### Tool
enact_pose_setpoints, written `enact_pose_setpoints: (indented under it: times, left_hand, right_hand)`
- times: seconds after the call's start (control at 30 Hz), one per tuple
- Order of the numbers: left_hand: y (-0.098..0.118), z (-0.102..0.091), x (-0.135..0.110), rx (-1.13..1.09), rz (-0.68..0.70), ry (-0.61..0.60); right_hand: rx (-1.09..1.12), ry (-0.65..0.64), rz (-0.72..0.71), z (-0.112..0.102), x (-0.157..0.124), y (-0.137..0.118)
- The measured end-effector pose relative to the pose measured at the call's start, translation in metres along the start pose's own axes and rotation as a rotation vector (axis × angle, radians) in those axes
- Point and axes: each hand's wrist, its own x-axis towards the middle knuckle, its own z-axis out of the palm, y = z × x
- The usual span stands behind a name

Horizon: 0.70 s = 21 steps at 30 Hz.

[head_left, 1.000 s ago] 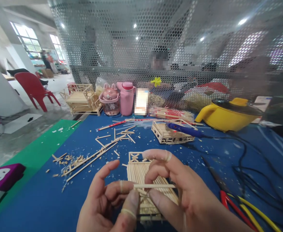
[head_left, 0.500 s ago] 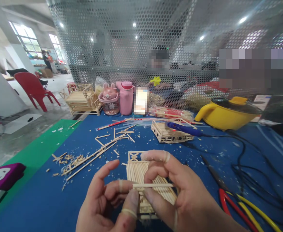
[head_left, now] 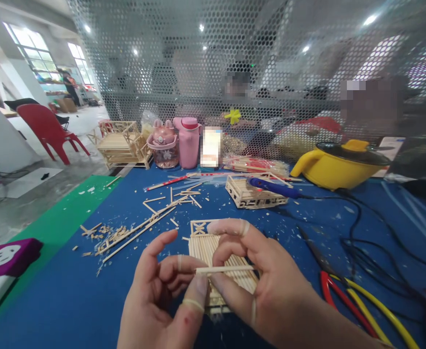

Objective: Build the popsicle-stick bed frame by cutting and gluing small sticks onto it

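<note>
Between my two hands a short thin wooden stick [head_left: 230, 269] is held level. My left hand [head_left: 172, 286] pinches its left end between thumb and forefinger. My right hand [head_left: 260, 271] has thumb and fingers closed on it from the right. Both hands wear pale bands on some fingers. Right beneath lies a small slatted model made of sticks [head_left: 201, 247], with a crossed railing panel at its far edge; my hands hide much of it. Whether the stick touches the model, I cannot tell.
Loose sticks and scraps [head_left: 125, 237] lie at left. A blue glue gun [head_left: 274, 188] rests on another stick model [head_left: 242, 196]. Red-and-yellow-handled pliers [head_left: 354, 295] and black cables [head_left: 358, 228] are at right. Behind stand a yellow pot [head_left: 336, 167], pink bottles [head_left: 189, 145] and a mesh screen [head_left: 183, 63].
The view has shifted slightly. The stick and both hands appear a little higher, with the grip on the stick much the same.
</note>
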Motion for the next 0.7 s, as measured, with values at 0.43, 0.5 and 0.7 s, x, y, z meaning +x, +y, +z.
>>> enact_pose_setpoints:
  times: [0.43, 0.5, 0.7]
  left_hand:
    - [0.001, 0.002, 0.000, 0.014, 0.017, 0.038]
    - [0.001, 0.003, 0.000, 0.025, 0.021, 0.050]
    - [0.001, 0.004, 0.001, 0.073, 0.030, 0.055]
  right_hand:
    - [0.195, -0.042, -0.084, -0.015, 0.005, 0.000]
    - [0.222, -0.001, -0.098, -0.019, 0.003, 0.006]
    - [0.506, 0.329, 0.004, -0.030, -0.007, 0.027]
